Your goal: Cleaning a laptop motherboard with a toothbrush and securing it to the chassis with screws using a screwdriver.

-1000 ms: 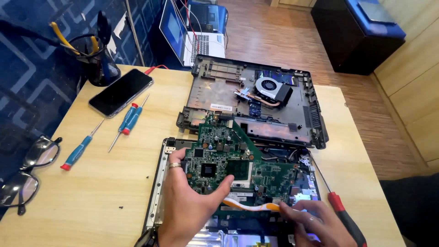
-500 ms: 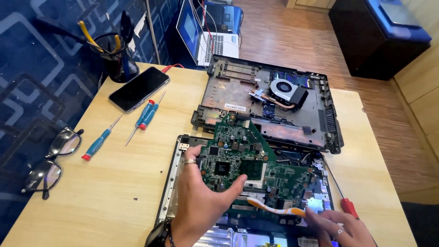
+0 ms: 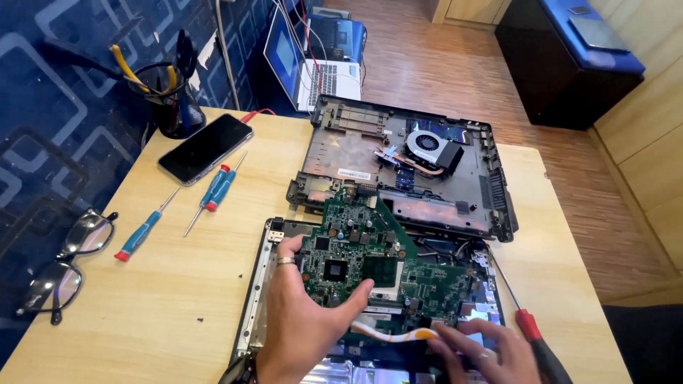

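Observation:
A green laptop motherboard lies in an opened laptop shell near the table's front edge. My left hand rests on the board's left part, thumb stretched across it and a ring on one finger. My right hand is at the board's lower right edge, its fingertips on an orange and white flat ribbon cable. A red-handled screwdriver lies just right of that hand.
A dark laptop base with a fan sits behind the board. Blue screwdrivers, a phone, glasses and a tool cup are on the wooden table at left. An open laptop stands beyond.
The view has shifted, so everything sits slightly further right and lower. My hands stay on the board and the ribbon cable; my right hand shows more fully.

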